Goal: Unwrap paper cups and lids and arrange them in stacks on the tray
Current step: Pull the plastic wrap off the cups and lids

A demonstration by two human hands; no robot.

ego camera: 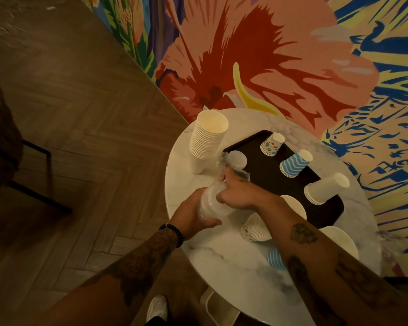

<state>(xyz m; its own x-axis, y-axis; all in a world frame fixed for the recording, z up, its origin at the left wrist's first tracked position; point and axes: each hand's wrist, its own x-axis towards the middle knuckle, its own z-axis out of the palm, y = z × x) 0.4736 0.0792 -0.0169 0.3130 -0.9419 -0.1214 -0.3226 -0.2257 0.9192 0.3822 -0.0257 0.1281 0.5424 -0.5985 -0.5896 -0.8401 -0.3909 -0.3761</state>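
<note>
The tray (269, 180) is bare through its middle. Patterned cups (272, 144), blue-striped cups (295, 164) and white cups (325, 188) line its far edge; a tall white stack (209, 137) crowds its left corner.

The person is wearing a band of black beads (173, 232) round the left wrist. Both arms are showing bare. Dark tattoos are running all along the left arm (137, 267). The right arm (316, 255) is showing a few drawings set apart, and the right hand (238, 194) is showing a small mark (243, 180). One foot is wearing a white shoe (157, 307).
</note>
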